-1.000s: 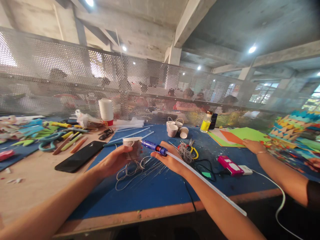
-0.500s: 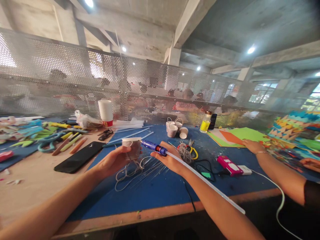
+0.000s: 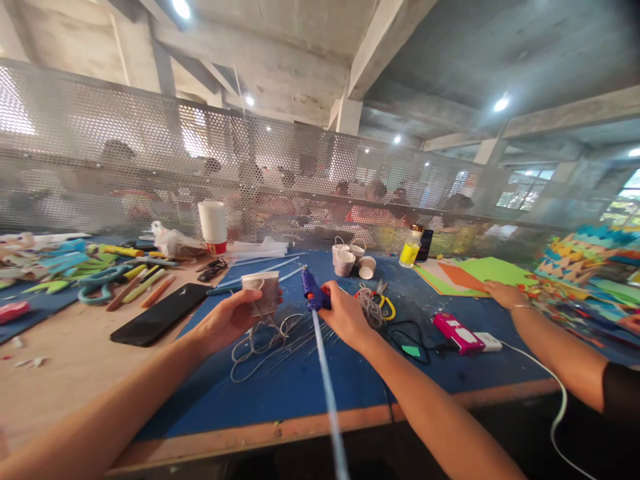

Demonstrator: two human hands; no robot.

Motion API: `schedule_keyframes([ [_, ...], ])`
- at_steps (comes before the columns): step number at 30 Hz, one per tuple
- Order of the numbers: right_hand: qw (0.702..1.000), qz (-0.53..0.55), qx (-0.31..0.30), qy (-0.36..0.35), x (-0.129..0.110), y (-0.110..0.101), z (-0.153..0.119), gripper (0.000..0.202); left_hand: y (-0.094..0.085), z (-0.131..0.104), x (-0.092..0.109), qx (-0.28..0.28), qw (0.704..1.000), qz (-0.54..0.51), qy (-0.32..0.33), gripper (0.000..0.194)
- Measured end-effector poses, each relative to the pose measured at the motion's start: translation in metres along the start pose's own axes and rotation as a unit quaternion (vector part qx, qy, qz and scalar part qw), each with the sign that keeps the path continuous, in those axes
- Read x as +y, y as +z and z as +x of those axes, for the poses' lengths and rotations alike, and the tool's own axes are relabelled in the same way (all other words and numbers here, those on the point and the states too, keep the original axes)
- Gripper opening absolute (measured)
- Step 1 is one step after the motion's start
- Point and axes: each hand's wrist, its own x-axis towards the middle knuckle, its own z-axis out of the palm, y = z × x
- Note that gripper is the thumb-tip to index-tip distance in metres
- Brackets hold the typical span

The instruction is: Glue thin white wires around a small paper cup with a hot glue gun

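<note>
The blue glue gun point(image 3: 313, 291) has swung away from the small cup point(image 3: 263, 292) in the left hand point(image 3: 233, 317). Half a second ago its nozzle pointed left, at the cup's rim; now it points forward, with a gap between them. The right hand point(image 3: 347, 313) has turned with the gun. The long clear glue stick point(image 3: 327, 387), which slanted along the right forearm point(image 3: 435, 407), now runs toward the viewer across the table's near edge point(image 3: 240, 441). The cup has tipped slightly, its right side higher.

The blue-and-tan table point(image 3: 240, 407) carries a black phone point(image 3: 160, 316), small cups point(image 3: 344, 263) and paper point(image 3: 500, 272).
</note>
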Motion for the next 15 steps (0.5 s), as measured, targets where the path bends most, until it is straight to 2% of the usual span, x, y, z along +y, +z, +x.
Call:
schedule_keyframes([
  [3, 0.997, -0.05, -0.054, 0.004, 0.006, 0.005, -0.001, 0.039, 0.0, 0.0, 0.0, 0.0, 1.0, -0.004, 0.011, 0.034],
  [7, 0.99, -0.043, -0.132, 0.0, 0.007, 0.009, -0.004, 0.037, 0.003, -0.001, 0.001, 0.002, 1.0, -0.012, 0.016, 0.03],
  [15, 0.983, -0.023, -0.178, -0.025, 0.01, 0.009, -0.005, 0.046, 0.014, -0.005, 0.002, 0.018, 1.0, -0.008, 0.003, 0.026],
])
